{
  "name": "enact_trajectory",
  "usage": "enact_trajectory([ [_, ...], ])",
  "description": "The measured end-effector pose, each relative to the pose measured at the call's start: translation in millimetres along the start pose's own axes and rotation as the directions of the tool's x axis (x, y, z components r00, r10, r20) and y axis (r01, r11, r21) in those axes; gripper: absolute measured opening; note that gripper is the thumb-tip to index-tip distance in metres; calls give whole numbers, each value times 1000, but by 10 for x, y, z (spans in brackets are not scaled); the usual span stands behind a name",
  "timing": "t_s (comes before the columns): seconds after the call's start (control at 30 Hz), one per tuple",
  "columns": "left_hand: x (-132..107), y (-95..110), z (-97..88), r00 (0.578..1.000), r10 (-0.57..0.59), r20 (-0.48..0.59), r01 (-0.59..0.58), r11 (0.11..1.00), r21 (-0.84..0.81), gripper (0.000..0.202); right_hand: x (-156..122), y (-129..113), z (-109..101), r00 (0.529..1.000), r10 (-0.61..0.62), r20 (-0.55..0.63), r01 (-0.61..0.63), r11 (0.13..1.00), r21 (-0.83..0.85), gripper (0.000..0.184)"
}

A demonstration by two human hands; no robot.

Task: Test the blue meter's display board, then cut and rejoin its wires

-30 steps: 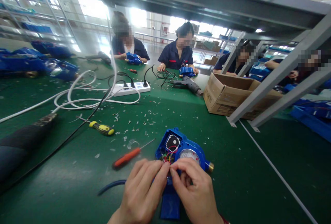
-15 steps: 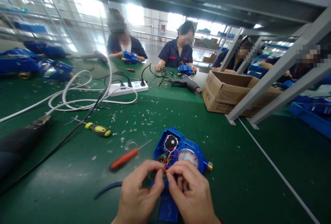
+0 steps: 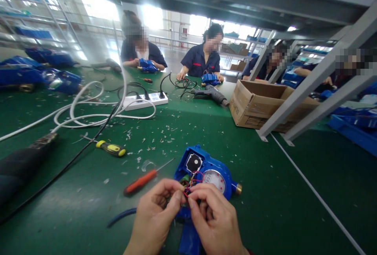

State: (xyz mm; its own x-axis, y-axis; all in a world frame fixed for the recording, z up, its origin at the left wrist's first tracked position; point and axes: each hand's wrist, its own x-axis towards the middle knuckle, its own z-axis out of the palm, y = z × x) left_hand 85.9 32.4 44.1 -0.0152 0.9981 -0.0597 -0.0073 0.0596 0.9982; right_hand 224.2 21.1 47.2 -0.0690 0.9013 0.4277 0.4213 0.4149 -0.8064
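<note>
A blue meter housing [image 3: 206, 168] lies open on the green table [image 3: 265, 192] in front of me, with a round dial, a black part and a brass fitting on its right. Thin red wires [image 3: 193, 178] loop out of it. My left hand [image 3: 154, 217] and my right hand [image 3: 213, 217] meet just below the housing, fingertips pinched together on those wires. An orange-handled screwdriver [image 3: 140, 181] rests a little to the left of my left hand.
A yellow-and-black screwdriver [image 3: 112, 149], white and black cables [image 3: 88, 109], a power strip [image 3: 145, 100] and plastic scraps lie further left. A cardboard box [image 3: 259, 107] and grey rack legs [image 3: 297, 101] stand at right. Several other people work across the table.
My hands have drawn a little closer to me and to the left, pulling the red wires out of the housing; the view has shifted slightly.
</note>
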Motion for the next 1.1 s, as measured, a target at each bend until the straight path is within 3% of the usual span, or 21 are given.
enact_trajectory([
  [0.77,-5,-70,10,999,28,-42,-26,998,56,17,-3,-7,-15,1000,-17,0,17,1000,-17,12],
  [0.9,26,-53,-30,999,36,26,-38,994,99,18,1,-1,-26,999,20,28,-20,1000,-19,12],
  [0.97,35,-46,-62,992,86,91,-101,979,175,16,5,8,-40,998,48,50,-47,999,-28,13],
  [1.03,33,-51,-83,969,217,119,-242,930,276,11,7,22,-54,996,49,68,-46,998,-42,14],
  [1.1,21,-73,-82,904,405,141,-427,818,385,7,2,40,-62,995,24,93,-17,997,-74,11],
])
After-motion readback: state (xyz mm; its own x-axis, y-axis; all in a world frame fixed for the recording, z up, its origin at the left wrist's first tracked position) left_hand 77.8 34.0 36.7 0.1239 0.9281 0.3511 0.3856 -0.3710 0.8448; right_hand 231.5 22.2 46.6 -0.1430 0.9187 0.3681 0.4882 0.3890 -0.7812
